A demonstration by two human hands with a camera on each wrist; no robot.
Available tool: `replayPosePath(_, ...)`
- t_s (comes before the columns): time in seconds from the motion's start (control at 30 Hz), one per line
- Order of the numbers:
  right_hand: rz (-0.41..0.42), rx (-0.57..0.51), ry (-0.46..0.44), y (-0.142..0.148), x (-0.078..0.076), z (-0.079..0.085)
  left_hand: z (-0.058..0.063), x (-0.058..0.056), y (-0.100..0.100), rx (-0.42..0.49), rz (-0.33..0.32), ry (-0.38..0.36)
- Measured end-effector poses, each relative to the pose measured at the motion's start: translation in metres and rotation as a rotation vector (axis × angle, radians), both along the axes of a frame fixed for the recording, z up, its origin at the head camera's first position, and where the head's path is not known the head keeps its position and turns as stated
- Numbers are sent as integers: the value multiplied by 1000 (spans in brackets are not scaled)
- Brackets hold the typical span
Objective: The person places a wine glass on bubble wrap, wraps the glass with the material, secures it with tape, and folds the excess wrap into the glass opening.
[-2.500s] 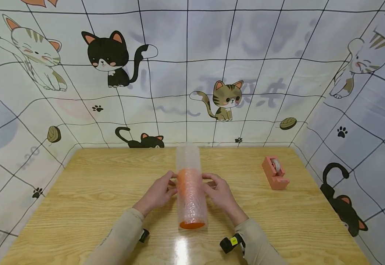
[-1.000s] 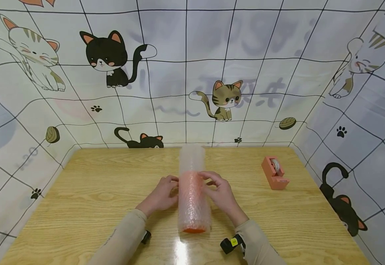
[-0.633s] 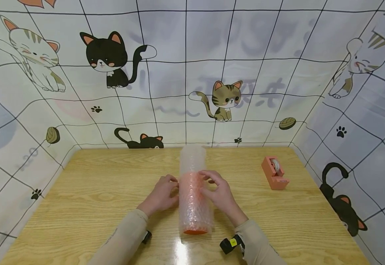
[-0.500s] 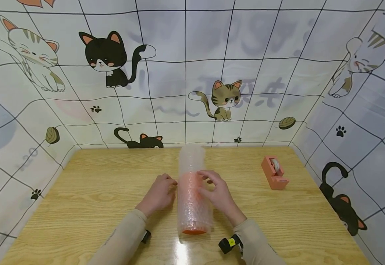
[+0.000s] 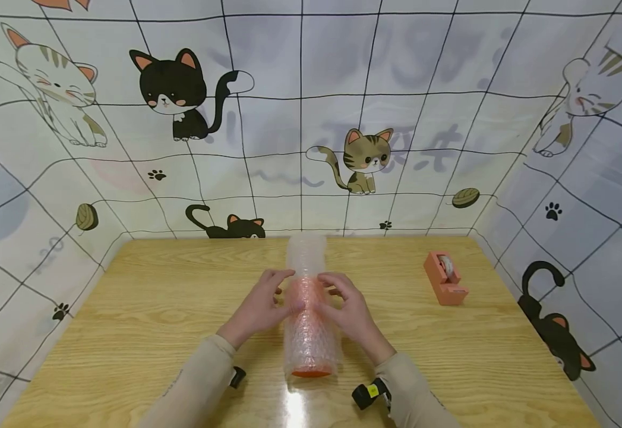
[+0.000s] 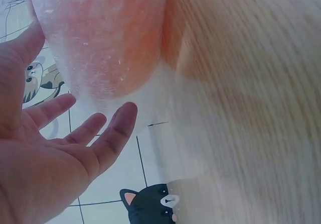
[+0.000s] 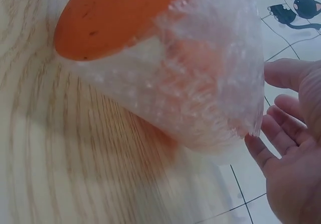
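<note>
An orange object, tapered like a vase or cup, lies on its side inside a long roll of bubble wrap (image 5: pixel 311 339). Its smooth orange end (image 7: pixel 113 20) faces the near edge of the table. My left hand (image 5: pixel 261 306) rests at the roll's left side, thumb on top of the wrap; in the left wrist view its fingers are spread and loosely bent. On the other side, my right hand (image 5: pixel 350 309) touches the wrap with its thumb and a fingertip. The right wrist view shows those fingers relaxed near the wrap's edge (image 7: pixel 253 128).
A pink tape dispenser (image 5: pixel 445 279) with a roll of tape stands at the right rear of the wooden table (image 5: pixel 171 285). Cloth printed with cats (image 5: pixel 300 119) hangs behind and at both sides. Each wrist carries a small black camera.
The wrapped roll has rolled right, then slightly back left. My left hand has moved from beside the roll up onto its top left; my right hand has crept a little further onto the wrap.
</note>
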State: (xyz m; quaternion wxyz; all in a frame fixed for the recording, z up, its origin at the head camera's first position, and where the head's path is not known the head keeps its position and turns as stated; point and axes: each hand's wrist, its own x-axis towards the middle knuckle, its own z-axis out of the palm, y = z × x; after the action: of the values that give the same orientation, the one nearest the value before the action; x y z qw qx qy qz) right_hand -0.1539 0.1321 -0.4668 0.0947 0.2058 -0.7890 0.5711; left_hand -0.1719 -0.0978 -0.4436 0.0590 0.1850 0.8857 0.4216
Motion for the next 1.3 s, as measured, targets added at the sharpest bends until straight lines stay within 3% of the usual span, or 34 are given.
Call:
replayPosePath(0.17, -21, -59, -90, 5, 2, -3, -2, 1, 0, 18, 20, -37)
replayPosePath(0.37, 0, -66, -287, 8, 2, -7, -4, -1, -3, 54, -9, -56)
replayPosePath(0.47, 9, -69, -340, 9, 3, -5, -6, -2, -3, 73, -30, -56)
replayPosePath(0.63, -27, -55, -308, 9, 4, -2, -8, -3, -1, 88, -70, -65)
replayPosePath(0.9, -47, -2, -168, 12, 4, -1, -11, -3, 2, 120, -122, -126)
replayPosePath(1.1, -68, 64, -154, 13, 3, 1, -13, -4, 3, 114, -151, -154)
replayPosePath(1.17, -76, 92, -165, 13, 3, 2, -13, -4, 3, 94, -149, -141)
replayPosePath(1.3, -76, 120, -176, 11, 3, 3, -10, -3, 5, -12, -99, -39)
